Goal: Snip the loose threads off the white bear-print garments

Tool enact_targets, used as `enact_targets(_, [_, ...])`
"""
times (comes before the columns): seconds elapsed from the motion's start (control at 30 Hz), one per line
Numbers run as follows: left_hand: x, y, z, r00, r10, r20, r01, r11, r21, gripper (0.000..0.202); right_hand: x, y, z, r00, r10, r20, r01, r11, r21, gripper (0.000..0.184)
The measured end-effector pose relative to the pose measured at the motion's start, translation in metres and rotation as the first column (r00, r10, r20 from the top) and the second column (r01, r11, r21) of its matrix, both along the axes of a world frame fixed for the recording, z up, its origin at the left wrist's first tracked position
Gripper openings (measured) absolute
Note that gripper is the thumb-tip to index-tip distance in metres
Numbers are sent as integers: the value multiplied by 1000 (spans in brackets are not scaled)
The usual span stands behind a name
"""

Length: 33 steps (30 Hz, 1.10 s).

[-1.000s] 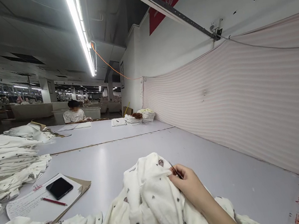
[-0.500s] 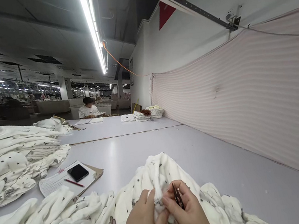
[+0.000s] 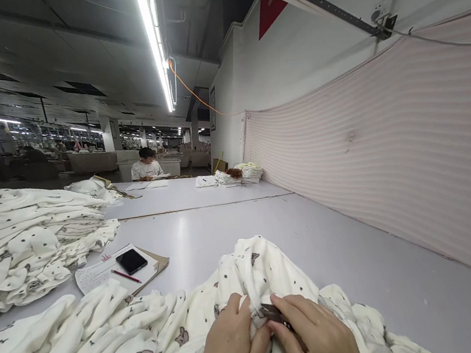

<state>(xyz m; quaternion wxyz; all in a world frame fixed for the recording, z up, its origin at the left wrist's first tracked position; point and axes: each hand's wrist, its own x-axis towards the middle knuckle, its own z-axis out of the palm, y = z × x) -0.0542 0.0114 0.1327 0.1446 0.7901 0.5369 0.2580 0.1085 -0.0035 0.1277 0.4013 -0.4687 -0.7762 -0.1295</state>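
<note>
A white garment (image 3: 270,262) with dark dots and small animal prints lies heaped in front of me. My left hand (image 3: 233,339) pinches a gathered edge of its cloth between thumb and fingers. In my right hand (image 3: 314,330) are small dark thread snips (image 3: 274,313), gripped between thumb and fingers. Their tips touch the cloth right beside my left fingertips. Whether the blades are closed on a thread is too small to tell. More of the same printed cloth (image 3: 110,343) spreads to the left of my hands.
A large pile of printed cloth (image 3: 27,237) lies at the left. Papers (image 3: 95,275) bear a black phone (image 3: 131,261) and a red pencil (image 3: 125,276). Folded stacks (image 3: 249,173) sit at the table's far end, near a seated person (image 3: 146,166). A pink striped sheet (image 3: 383,160) hangs along the right.
My right hand has turned, bringing the snips from upright inside the fingers to pointing left at the cloth. My left hand still pinches the cloth. The view has shifted slightly.
</note>
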Motion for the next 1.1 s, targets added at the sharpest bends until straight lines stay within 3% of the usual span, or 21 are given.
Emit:
enact_targets(0.13, [0, 2, -2, 1000, 0, 7, 0, 1000, -7, 21, 1, -1, 3, 996, -56, 74, 52, 998, 45, 26])
enact_targets(0.33, [1, 2, -3, 1000, -10, -26, 11, 999, 34, 20, 6, -1, 4, 997, 19, 78, -22, 999, 34, 25])
enact_targets(0.6, [1, 1, 0, 990, -36, -133, 41, 999, 32, 19, 9, -2, 4, 988, 2, 155, -12, 998, 61, 25])
enact_targets(1.1, [2, 1, -4, 999, -3, 51, 3, 1000, 14, 17, 8, -3, 0, 991, -19, 131, 11, 998, 63, 23])
